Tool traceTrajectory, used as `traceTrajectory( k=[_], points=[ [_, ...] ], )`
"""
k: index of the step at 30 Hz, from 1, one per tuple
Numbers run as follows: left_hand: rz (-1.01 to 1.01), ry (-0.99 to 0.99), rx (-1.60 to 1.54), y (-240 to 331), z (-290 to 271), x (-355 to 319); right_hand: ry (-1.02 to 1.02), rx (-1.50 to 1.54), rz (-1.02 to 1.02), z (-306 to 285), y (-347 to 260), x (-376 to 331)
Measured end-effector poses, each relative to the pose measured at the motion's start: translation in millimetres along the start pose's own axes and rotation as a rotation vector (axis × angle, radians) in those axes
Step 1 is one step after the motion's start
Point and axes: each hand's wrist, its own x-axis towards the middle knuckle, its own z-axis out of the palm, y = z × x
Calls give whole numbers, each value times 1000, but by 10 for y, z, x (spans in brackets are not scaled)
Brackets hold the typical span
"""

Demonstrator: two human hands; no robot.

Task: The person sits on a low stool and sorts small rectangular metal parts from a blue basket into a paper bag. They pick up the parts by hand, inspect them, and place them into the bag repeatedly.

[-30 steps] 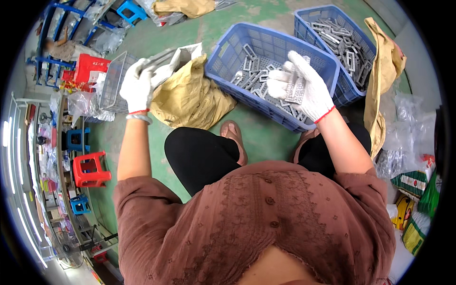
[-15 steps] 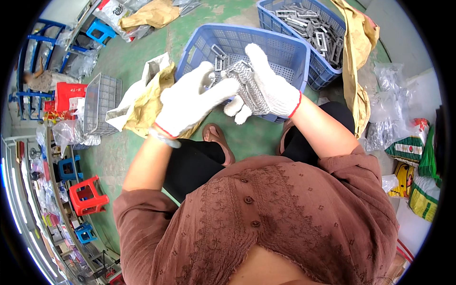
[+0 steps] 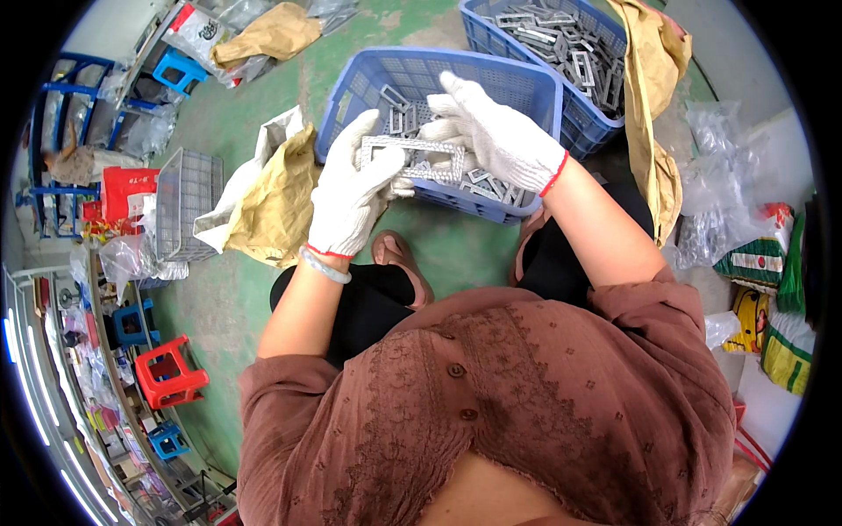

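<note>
My left hand (image 3: pixel 351 184), in a white knitted glove with a red cuff edge, is closed around grey rectangular metal frames (image 3: pixel 412 159) with a textured surface. The front frame faces me, its thumb-side end in my grip; how many lie behind it is hard to tell. My right hand (image 3: pixel 504 131), gloved alike, is beside the frames' right end, fingers stretched leftward and apart, its palm partly hidden. Below both hands stands a blue plastic basket (image 3: pixel 548 96) holding several similar loose frames (image 3: pixel 399 110).
Behind it on the right, a second blue basket (image 3: pixel 605 123) is heaped with frames, brown paper (image 3: pixel 645 96) along its side. A yellow-and-white sack (image 3: pixel 272 206) lies left of the near basket. Farther left are a grey crate (image 3: pixel 189 202) and a red stool (image 3: pixel 171 373). Plastic bags (image 3: pixel 719 193) are at right.
The frames, tilted against my right hand before, are now level in my left hand. My left hand has turned upright and closed on them; my right hand's fingers have spread away from them.
</note>
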Motion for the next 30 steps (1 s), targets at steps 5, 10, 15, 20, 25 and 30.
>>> traceTrajectory(
  k=[5,10,15,20,25,30],
  points=[
    [135,19,-156,-1,-41,-53,-211,99,-9,-3,19,-57],
    [153,25,-158,7,-112,-87,-201,-54,-186,68,62,-84],
    [181,51,-82,-9,-133,-104,-184,-124,-212,96,44,-105],
    [198,42,-30,-17,-146,-119,-180,-125,-248,99,47,-123],
    [240,43,55,3,-76,-133,-146,-144,-261,57,49,-124],
    [295,24,90,-35,-134,-128,-146,-262,-315,33,70,-87]
  ],
)
